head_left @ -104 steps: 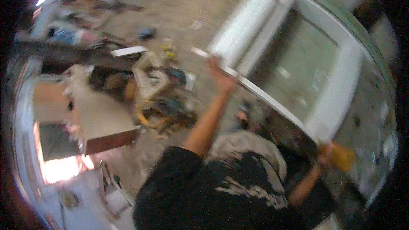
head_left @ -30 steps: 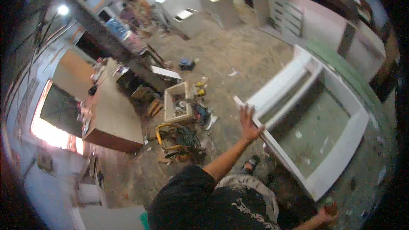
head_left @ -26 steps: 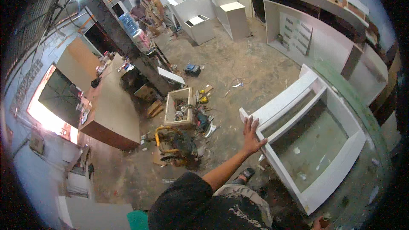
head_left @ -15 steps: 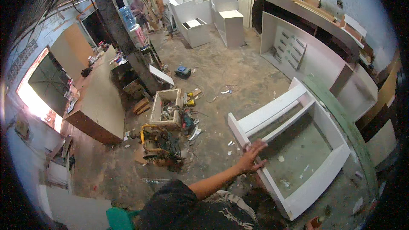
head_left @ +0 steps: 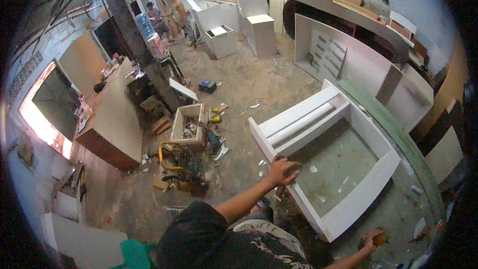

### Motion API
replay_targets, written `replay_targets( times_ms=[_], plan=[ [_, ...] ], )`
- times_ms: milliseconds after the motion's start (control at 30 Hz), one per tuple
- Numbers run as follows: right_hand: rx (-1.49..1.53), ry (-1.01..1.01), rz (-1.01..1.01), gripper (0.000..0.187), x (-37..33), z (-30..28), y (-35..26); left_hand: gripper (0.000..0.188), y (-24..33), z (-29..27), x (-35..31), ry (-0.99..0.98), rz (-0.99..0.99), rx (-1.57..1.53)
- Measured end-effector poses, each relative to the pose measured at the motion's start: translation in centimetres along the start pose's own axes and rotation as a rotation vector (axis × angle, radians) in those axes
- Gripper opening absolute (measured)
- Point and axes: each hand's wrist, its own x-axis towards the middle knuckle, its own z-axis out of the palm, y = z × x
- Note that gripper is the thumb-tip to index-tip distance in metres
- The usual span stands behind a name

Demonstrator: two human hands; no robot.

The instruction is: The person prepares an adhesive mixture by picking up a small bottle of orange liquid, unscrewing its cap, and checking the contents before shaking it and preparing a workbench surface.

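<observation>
White frame [head_left: 366,197] is laid on the green table [head_left: 417,162], at the front right of the person, with its boards on edge and the table top seen through its open middle. It is probably set this way so that its weight is borne evenly and its boards can be reached from above. Pale scraps [head_left: 343,184] are left on the table top inside it.

The near board is covered at its upper edge by the left hand [head_left: 284,171], which is half open, with the fingers bent over toward the inside; the frame seems to be steadied there. The right hand [head_left: 369,242] is held just beyond the near corner, apart from the frame, with its fingers closed around a small amber thing [head_left: 381,239]. From this height it cannot be told whether the board is gripped firmly, or what the amber thing is.

Farther out, to the left, a machine [head_left: 181,167] with a yellow handle and a crate [head_left: 186,127] of loose items are placed together on the floor, perhaps to be kept within easy reach. A blue box [head_left: 207,86] is set beyond them. A long bench [head_left: 112,119] is stood at the far left, past a dark pillar [head_left: 134,45]. White cabinets [head_left: 219,42] are grouped at the back, near two co-workers [head_left: 175,12].
</observation>
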Motion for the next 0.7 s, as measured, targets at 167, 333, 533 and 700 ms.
replay_targets(
  times_ms=[167,333,533,700],
  plan=[
    [0.083,-0.006,0.022,0.033,2.1,-1.1,-1.5,0.027,0.8,0.2,-0.3,-0.11,-0.126,0.0],
    [0.422,-0.025,0.088,0.035,5.1,-3.9,-4.8,0.029,1.3,1.9,1.0,-0.068,-0.004,-0.058],
    [0.521,-0.085,0.246,0.045,4.2,-0.9,0.0,0.029,-3.8,1.9,-2.0,0.079,0.12,-0.048],
    [-0.091,0.149,-0.028,0.05,-9.5,-1.8,2.5,0.035,-0.3,0.9,0.1,-0.001,0.188,0.093]
  ],
)
